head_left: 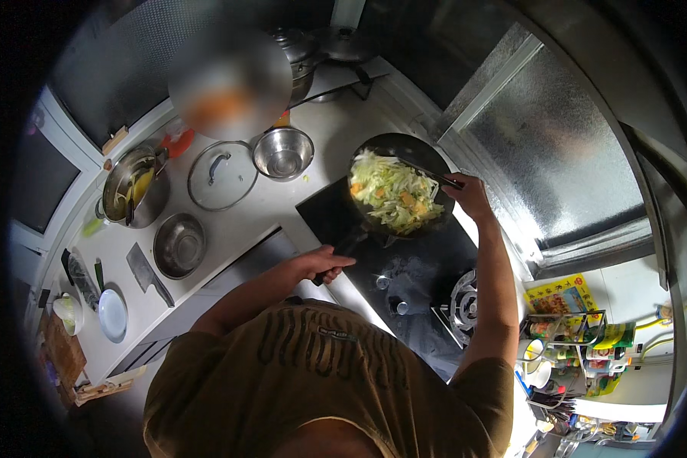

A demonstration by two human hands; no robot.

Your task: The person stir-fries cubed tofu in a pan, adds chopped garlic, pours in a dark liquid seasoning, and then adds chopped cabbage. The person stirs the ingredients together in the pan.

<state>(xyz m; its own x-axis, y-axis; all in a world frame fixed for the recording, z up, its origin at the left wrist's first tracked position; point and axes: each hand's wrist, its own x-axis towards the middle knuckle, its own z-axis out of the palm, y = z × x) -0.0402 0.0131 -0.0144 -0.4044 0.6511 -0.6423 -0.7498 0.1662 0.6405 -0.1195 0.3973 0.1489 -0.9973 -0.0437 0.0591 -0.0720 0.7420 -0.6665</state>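
A dark wok [372,146] stands over the black glass cooktop [329,212], holding shredded pale green cabbage [398,186] mixed with orange-yellow pieces. My left hand [329,266] grips the wok's dark handle [352,240], its index finger stretched out along it. At the far right rim of the wok, my right hand [469,197] is closed around a dark slender cooking utensil [432,173]. The utensil's far end reaches into the cabbage, and I cannot tell whether it is a spatula or chopsticks.
Left of the cooktop are a steel bowl [283,153], a glass lid [223,176], another metal bowl [179,246], a steel pot [154,200] and a cleaver [149,275]. An uncovered burner [466,306] sits near my right forearm. A rack [584,343] with bottles stands at the right.
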